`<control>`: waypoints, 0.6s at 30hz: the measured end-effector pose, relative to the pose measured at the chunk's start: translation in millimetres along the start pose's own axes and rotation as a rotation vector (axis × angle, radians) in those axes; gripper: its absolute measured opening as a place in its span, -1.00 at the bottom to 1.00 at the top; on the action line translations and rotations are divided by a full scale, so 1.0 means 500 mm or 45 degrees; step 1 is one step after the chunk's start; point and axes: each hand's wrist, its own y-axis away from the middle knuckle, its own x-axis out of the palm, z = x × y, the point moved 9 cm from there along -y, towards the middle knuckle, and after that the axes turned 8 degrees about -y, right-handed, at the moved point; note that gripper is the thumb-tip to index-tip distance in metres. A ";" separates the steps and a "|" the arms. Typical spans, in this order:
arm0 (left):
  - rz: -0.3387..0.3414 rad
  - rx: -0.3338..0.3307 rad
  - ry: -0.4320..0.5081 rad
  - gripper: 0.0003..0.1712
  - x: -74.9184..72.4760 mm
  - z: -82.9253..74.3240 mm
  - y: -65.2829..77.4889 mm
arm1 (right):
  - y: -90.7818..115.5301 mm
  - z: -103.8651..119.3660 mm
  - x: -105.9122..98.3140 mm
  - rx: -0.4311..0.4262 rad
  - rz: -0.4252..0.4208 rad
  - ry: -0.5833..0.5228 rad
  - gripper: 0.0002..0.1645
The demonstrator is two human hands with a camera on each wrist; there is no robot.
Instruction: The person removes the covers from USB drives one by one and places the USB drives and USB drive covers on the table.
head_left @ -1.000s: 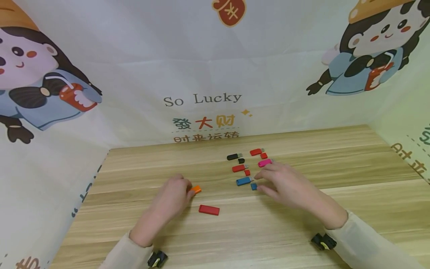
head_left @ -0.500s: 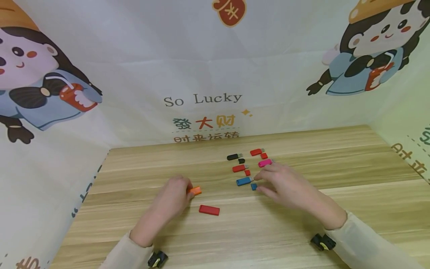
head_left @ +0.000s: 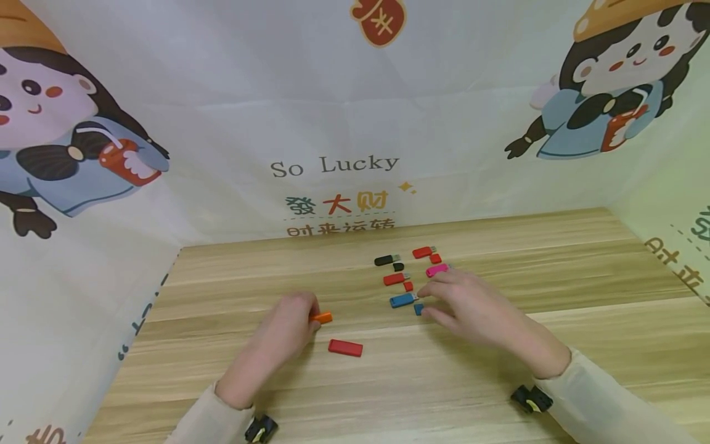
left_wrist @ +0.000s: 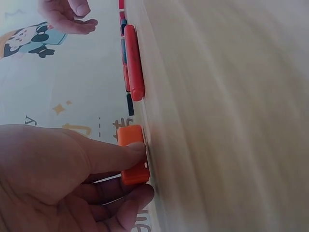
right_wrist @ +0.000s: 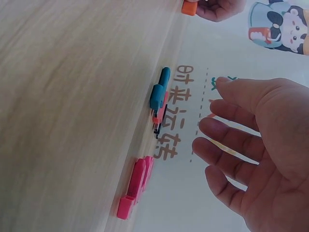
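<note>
Between thumb and fingers my left hand [head_left: 289, 324] pinches an orange USB flash drive [left_wrist: 131, 133], on or just above the table. The thumb covers part of it in the left wrist view. Closer to me lies a red USB flash drive [head_left: 346, 348], its metal plug not showing. Farther right, my right hand [head_left: 471, 305] hovers with loosely bent fingers beside a blue USB flash drive [head_left: 402, 300] and its blue cap [head_left: 418, 309]. Nothing is in its grasp in the right wrist view, where the fingers stand apart from the drives.
Behind the blue drive lie uncapped flash drives: a black one [head_left: 383, 260], a red one [head_left: 394, 279], another red one [head_left: 421, 252] and a pink one [head_left: 437, 270] partly behind my right hand. Small caps lie beside several. A printed cloth [head_left: 333, 123] walls the wooden table [head_left: 388, 401].
The orange flash drive has turned slightly in my left fingers, and that hand has shifted a little toward me. My right hand stays almost where it was.
</note>
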 end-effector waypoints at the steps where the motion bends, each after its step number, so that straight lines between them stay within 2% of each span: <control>1: 0.001 -0.001 0.002 -0.82 -0.001 0.000 0.000 | -0.001 0.000 -0.001 0.004 0.001 -0.001 -0.69; 9: -0.014 -0.012 0.044 -0.81 -0.020 -0.009 -0.002 | -0.008 0.002 -0.005 0.008 -0.004 -0.009 -0.65; 18: -0.064 0.004 0.069 -0.85 -0.041 -0.036 -0.014 | -0.017 0.005 -0.013 -0.022 -0.024 -0.019 -0.63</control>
